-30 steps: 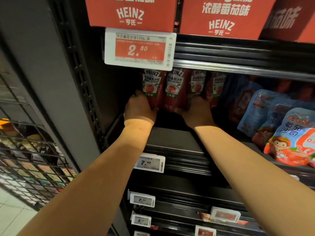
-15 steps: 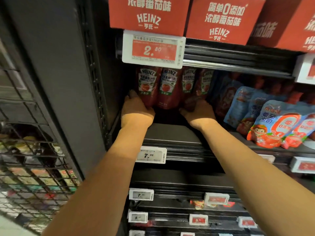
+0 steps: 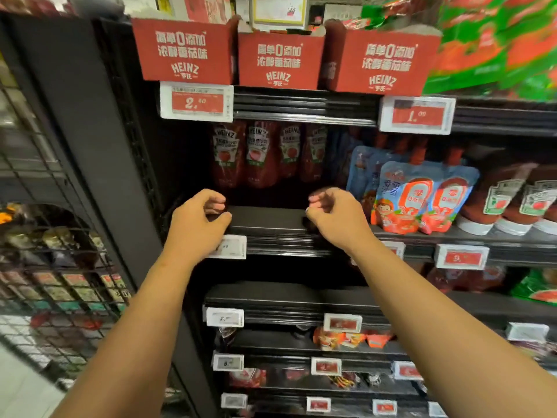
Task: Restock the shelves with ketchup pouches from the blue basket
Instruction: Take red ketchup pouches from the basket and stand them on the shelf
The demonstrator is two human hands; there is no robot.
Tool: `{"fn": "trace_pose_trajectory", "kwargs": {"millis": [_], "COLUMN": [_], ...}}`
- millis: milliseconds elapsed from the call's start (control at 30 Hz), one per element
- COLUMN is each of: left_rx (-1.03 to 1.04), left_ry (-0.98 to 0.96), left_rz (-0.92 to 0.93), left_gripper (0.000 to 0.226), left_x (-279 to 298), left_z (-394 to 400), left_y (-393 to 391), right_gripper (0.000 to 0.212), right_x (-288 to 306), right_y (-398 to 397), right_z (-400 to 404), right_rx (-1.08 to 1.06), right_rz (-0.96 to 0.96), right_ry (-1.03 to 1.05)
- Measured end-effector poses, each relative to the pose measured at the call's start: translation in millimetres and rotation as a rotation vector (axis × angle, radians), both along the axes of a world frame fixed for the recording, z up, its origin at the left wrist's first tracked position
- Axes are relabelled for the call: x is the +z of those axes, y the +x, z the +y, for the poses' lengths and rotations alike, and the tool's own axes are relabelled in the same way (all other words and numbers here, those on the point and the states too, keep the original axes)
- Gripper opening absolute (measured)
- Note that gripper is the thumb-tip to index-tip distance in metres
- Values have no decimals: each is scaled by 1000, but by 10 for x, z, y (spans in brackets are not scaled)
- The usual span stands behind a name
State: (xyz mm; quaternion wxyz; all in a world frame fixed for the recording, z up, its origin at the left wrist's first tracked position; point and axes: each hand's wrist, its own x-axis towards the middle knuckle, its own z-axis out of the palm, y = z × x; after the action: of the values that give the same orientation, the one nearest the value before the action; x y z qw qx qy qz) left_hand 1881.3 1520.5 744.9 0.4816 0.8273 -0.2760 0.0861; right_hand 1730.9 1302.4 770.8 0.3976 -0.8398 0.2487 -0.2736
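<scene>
Both hands hang in front of the shelf point(image 3: 271, 218), below 4 ketchup pouches point(image 3: 259, 155). Left hand point(image 3: 197, 220) and right hand point(image 3: 334, 215) are curled, each grip clenched on nothing.

- Heinz ketchup pouches point(image 3: 257, 153): four red pouches with white-and-green tomato labels, standing upright side by side in a row at the left end of the shelf, set back from its front edge.
- Shelf point(image 3: 265, 217): black, with bare board in front of the pouches and a price tag on its front rail.
</scene>
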Motion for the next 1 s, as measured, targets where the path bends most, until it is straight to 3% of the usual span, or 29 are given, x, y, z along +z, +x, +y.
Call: {"fn": "trace_pose_trajectory", "kwargs": {"millis": [133, 267, 367, 533, 700, 800, 1000], "left_rx": [105, 177, 118, 92, 126, 81, 181], "left_ry": [-119, -107, 62, 230, 482, 690, 701], "left_rz": [-165, -218, -23, 543, 775, 897, 1183], "left_gripper": [27, 28, 24, 28, 10, 9, 9], "left_x": [-193, -652, -1305, -2496, -3163, -3464, -4195], "left_z": [243, 418, 547, 690, 870, 974, 1077], "left_y": [-512, -1115, -1545, -2461, -3139, -3343, -3546], "right_gripper": [19, 16, 15, 16, 26, 13, 8], "right_x": [-118, -678, -1350, -2534, -3331, -3646, -4362], "right_y": [-654, -1317, -1731, -2478, -3017, -3297, -3402], "right_z": [118, 19, -38, -106, 56, 218, 584], "right_rx": [188, 248, 227, 157, -2, -129, -249], "right_rz": [-234, -158, -14, 409, 595, 679, 810], "right_ry": [43, 113, 236, 373, 628, 785, 955]}}
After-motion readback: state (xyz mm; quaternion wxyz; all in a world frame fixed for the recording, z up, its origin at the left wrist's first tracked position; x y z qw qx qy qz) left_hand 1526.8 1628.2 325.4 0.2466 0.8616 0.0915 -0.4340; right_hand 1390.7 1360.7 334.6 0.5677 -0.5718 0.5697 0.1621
